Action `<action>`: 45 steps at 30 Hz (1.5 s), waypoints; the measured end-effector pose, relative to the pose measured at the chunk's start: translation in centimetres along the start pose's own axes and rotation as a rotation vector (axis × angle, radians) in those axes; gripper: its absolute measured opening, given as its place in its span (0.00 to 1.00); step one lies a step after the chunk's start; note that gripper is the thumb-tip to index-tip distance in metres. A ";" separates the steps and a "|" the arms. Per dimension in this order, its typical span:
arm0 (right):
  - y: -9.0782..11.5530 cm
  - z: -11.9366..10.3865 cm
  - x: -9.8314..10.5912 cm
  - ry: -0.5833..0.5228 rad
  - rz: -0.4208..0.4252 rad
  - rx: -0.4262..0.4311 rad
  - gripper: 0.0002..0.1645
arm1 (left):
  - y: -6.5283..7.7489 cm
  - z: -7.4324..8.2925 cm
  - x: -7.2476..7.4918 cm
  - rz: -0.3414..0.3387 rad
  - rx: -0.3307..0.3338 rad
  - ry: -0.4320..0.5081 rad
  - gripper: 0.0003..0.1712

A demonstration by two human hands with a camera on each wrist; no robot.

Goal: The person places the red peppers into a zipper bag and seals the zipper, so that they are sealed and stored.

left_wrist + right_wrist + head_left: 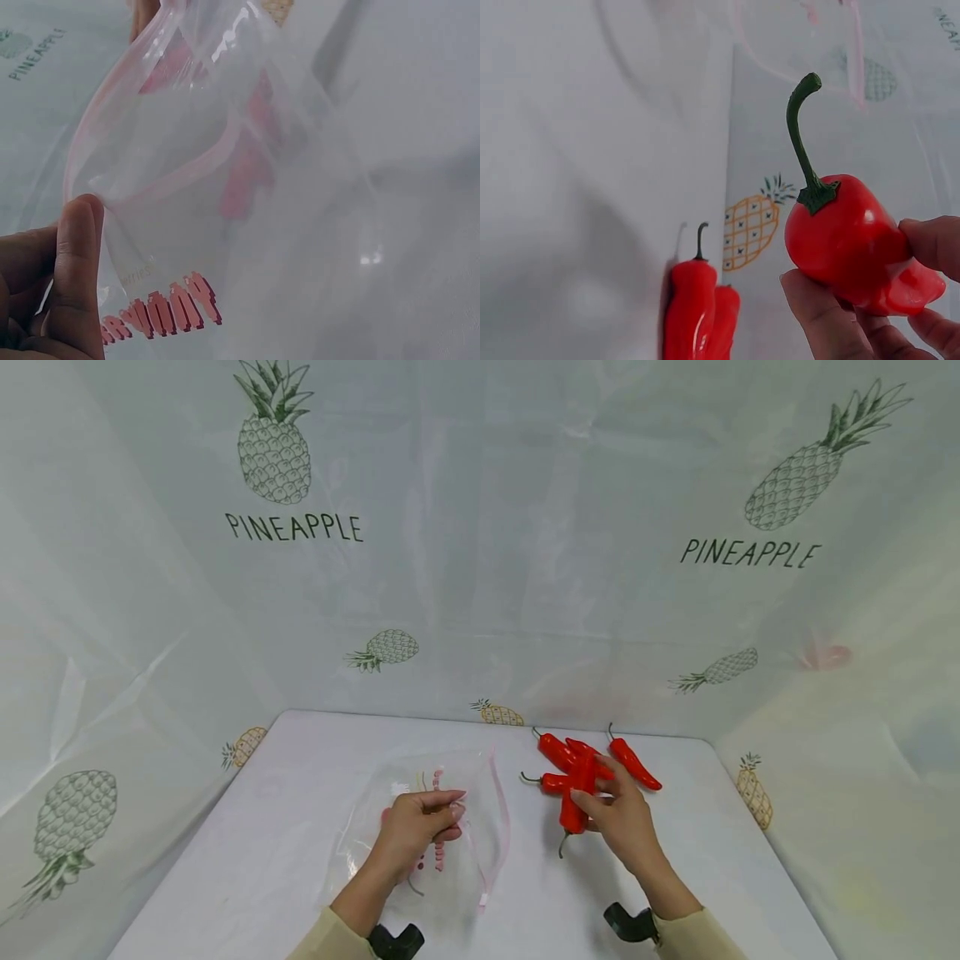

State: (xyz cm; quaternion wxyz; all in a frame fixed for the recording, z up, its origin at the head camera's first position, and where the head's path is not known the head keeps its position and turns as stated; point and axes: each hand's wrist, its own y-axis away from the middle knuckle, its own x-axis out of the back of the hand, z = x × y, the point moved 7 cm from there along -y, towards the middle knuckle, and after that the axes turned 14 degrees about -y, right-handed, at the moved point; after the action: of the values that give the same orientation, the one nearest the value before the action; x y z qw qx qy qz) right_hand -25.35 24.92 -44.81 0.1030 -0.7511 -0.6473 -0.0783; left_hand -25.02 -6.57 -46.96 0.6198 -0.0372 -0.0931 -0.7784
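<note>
On the left of the head view, I see the left hand (423, 822) over the clear bag (472, 852) on the white surface (262, 818). Its thumb and a finger are bent together, and they pinch the thin plastic. Something red (386, 815) and a green stem (415, 887) show through the bag by that hand. The pink strip (505, 827) runs up and down along the bag's right side. In the left wrist view its two bands bow apart, so I think the mouth is a bit open.

Next comes a gap, then the red pepper (575, 816), right of the middle of the frame. I think this gap matters most. The pepper's long way runs nearly up and down, much like the strip, with the stem end at the bottom. So it sits side-on to the bag.

The right hand (624, 814) is the near one, for it has the pepper. Its thumb and fingers are bent round the sides, only as far apart as the pepper is fat. The left hand is well apart from it.

Above the held one, more peppers (556, 751) lie in a bunch. Farthest right, a slanted pepper (636, 766) lies near the back edge.
</note>
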 end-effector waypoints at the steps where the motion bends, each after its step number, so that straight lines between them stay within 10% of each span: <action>1: 0.0 -0.1 -0.2 -0.013 -0.003 0.000 0.50 | 0.0 0.0 0.0 -0.001 -0.001 0.001 0.22; 15: 1.1 -2.1 -5.0 -0.250 0.039 0.027 0.49 | 0.2 0.2 -0.1 0.007 -0.008 -0.014 0.24; 29: 3.8 -2.4 -12.1 0.026 -0.002 0.153 0.45 | 0.4 0.8 -0.3 0.049 -0.024 -0.023 0.22; 45: 3.4 -1.7 -13.4 0.141 -0.137 0.081 0.47 | 0.6 1.4 -0.8 0.038 -0.044 -0.032 0.20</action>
State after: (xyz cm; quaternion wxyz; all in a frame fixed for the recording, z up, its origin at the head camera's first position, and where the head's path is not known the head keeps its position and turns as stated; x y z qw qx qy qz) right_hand -23.92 11.21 -46.70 0.1730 -0.6929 -0.6910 -0.1117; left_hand -24.33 -5.67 -45.68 0.6318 -0.0651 -0.0851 -0.7677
